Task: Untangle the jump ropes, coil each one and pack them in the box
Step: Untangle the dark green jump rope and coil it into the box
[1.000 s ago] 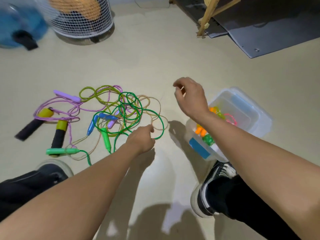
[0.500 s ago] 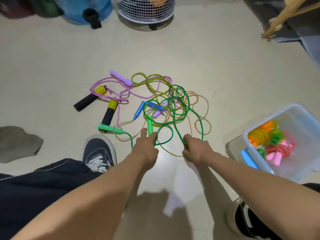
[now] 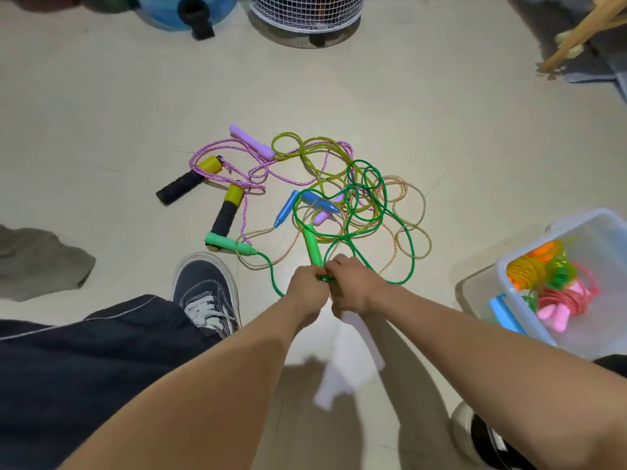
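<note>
Both hands meet at the near edge of the tangle: the left hand and the right hand have their fingers curled around the cord of the green rope, pinching it right where it leaves the green handle that points away from them. So each grip is closed on that one rope, which looks to be the next to be worked free. Beyond the hands the rest of the tangle lies on the floor, with green, yellow-green, pink and pale braided cords looped through one another; the second green handle lies to the left of the tangle, as do two black-and-yellow handles. To the right of the tangle stands the clear box, already holding coiled ropes in orange, green and pink. I judge the task partly done: some ropes are packed, several remain knotted together, uncoiled and outside the box.
</note>
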